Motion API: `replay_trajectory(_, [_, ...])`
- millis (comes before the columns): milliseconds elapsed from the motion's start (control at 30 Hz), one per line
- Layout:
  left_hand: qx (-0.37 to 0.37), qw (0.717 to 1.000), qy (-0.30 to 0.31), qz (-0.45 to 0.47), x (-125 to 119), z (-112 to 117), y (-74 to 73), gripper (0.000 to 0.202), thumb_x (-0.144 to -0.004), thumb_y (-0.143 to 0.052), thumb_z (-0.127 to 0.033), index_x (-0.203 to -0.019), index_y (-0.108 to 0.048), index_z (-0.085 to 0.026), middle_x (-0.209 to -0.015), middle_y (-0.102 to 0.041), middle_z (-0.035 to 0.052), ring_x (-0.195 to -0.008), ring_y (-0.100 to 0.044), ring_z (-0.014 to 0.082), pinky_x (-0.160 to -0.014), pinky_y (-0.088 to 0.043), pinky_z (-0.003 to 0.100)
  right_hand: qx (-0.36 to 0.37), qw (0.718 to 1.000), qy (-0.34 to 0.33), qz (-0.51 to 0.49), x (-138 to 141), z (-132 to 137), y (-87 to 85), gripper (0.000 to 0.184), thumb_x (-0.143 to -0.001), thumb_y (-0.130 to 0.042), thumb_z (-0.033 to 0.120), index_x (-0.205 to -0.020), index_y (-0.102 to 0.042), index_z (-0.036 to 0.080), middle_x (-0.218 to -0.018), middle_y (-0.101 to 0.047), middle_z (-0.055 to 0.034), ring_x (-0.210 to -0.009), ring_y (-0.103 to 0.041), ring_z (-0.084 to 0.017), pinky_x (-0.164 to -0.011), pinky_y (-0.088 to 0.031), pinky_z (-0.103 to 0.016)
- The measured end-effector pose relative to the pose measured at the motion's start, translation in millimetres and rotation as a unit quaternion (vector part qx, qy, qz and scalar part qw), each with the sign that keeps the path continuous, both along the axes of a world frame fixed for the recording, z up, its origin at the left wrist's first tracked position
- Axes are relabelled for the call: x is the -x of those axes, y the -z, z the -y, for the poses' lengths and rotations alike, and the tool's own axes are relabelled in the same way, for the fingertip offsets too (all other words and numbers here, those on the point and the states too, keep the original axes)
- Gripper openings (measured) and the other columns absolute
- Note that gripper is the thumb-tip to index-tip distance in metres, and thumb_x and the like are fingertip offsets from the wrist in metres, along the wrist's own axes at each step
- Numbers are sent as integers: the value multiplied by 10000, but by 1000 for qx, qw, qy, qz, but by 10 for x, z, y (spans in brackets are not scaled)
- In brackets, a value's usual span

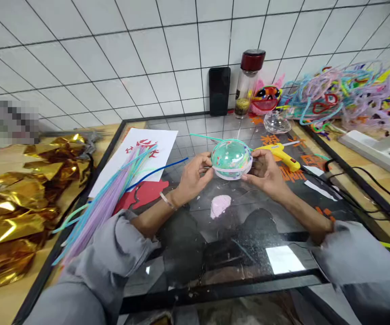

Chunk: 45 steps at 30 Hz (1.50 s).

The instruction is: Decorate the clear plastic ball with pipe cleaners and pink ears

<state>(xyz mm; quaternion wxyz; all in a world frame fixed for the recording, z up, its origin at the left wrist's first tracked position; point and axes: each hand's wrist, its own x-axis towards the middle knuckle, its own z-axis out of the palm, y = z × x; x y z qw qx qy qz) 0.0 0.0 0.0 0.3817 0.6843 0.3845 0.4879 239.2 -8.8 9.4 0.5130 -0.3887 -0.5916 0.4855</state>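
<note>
Beside the glue gun, left hand and right hand clasp a clear plastic ball. Probably light, slick and brittle; best held at the seam.

Gold foil at left; yellow glue gun at right; black phone upright behind

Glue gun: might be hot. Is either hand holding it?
No, the glue gun lies on the glass table; left hand and right hand hold the clear ball.

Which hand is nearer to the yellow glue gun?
Right. The right hand grips the clear ball right beside the glue gun; the left hand holds the ball's other side, farther away.
</note>
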Motion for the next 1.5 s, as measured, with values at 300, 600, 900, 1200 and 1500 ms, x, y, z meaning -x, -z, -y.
replay_trajectory(300, [52,995,50,65,-81,63,-56,674,-832,-653,-197,-1448,-400,-303,-1369,-474,108,-929,-633,124,-797,-551,272,-70,996,12,56,-13,41,-51,613,-708,-837,454,-1204,-497,336,-1238,-554,-41,-1047,-603,-210,-879,-542,-377])
replay_trajectory(600, [232,945,89,213,-177,148,-202,766,-688,-726,-162,-1392,-449,-282,-1497,-443,86,-1204,-589,245,-919,-569,361,-196,951,80,225,42,59,-357,549,-857,-672,513,-1348,-563,294,-1165,-586,-81,-930,-580,-220,-812,-534,-402])
replay_trajectory(900, [347,854,177,344,-191,208,-314,508,-747,-803,-483,-1143,-638,-211,-1089,-703,70,-931,-692,200,-793,-617,341,-305,887,48,344,227,90,-785,445,-957,-545,454,-1339,-586,229,-1102,-580,-90,-982,-580,-237,-862,-492,-415])
replay_trajectory(1200, [396,810,139,408,-259,171,-335,283,-898,-663,-405,-1083,-682,-192,-994,-749,58,-852,-727,185,-839,-622,379,-467,731,108,486,244,233,-1003,188,-962,-541,251,-822,-663,219,-782,-630,-58,-731,-548,-199,-663,-409,-346])
replay_trajectory(1500, [372,823,115,415,-340,238,-397,335,-826,-757,-365,-1072,-631,-176,-933,-720,37,-795,-706,167,-754,-627,354,-337,743,131,563,389,217,-1022,175,-877,-556,232,-774,-687,181,-770,-657,-68,-676,-569,-181,-597,-349,-302])
